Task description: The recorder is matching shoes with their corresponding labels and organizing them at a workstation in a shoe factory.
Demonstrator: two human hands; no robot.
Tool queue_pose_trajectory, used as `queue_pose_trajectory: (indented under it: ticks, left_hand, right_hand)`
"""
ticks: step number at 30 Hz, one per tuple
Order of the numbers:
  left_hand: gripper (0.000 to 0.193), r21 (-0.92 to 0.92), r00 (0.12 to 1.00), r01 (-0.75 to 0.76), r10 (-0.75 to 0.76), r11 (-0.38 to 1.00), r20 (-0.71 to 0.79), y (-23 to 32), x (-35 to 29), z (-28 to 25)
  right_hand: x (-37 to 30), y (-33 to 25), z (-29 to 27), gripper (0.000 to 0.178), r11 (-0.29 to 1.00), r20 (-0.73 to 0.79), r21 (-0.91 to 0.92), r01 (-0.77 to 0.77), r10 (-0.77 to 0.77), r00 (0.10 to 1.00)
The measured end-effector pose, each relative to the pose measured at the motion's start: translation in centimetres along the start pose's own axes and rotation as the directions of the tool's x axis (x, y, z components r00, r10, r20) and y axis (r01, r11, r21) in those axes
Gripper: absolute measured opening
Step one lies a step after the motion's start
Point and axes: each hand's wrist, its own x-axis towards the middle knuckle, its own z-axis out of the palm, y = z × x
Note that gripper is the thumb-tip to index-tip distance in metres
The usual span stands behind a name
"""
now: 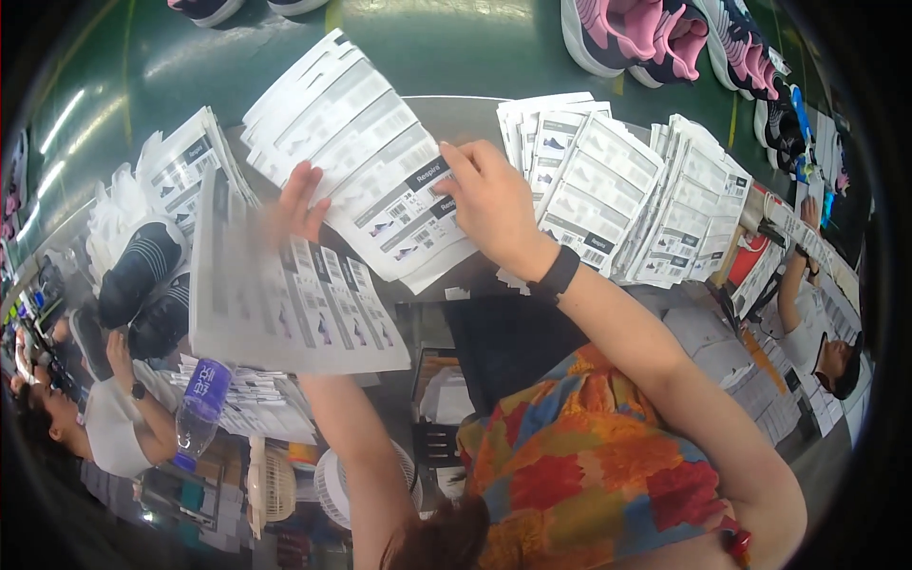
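Two people work at the edges of the view, one at the lower left (104, 418) in a white top and one at the right (822, 342), also in white. Between them lies the grey table (456, 114), with a green floor (446, 47) past it. Several stacks of printed label sheets cover the table: one at the left (185, 161), one fanned pile in the middle (351, 142), and about three overlapping stacks at the right (632, 195); the exact count there is hard to tell. One large sheet (285, 304), blurred, is held up in front of the left stack by the left hand (299, 204), whose fingers spread wide against its top edge. The right hand (489, 199), a black band on its wrist, pinches the lower right corner of the fanned pile with fingers curled close. Two dark shoes with white stripes (142, 275) sit at the left of the table. Pink and dark shoes (655, 38) line the floor at the top right, at least three. One clear bottle with a purple label (201, 404) stands below the held sheet.
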Motion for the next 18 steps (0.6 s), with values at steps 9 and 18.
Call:
queue_pose_trajectory:
  ticks: [9,18]
  left_hand:
    - [0.034,0.168,0.988,-0.073,0.094,0.983,-0.123,-0.7,1.0,2.7]
    - [0.035,0.150,0.981,-0.121,0.142,0.981,-0.132,-1.5,0.9,3.5]
  right_hand:
    - [-0.1,0.0,0.7,0.031,0.994,-0.144,-0.009,0.109,-0.109,0.984]
    - [0.2,0.6,0.8,0.023,0.998,-0.149,-0.026,0.057,-0.060,0.987]
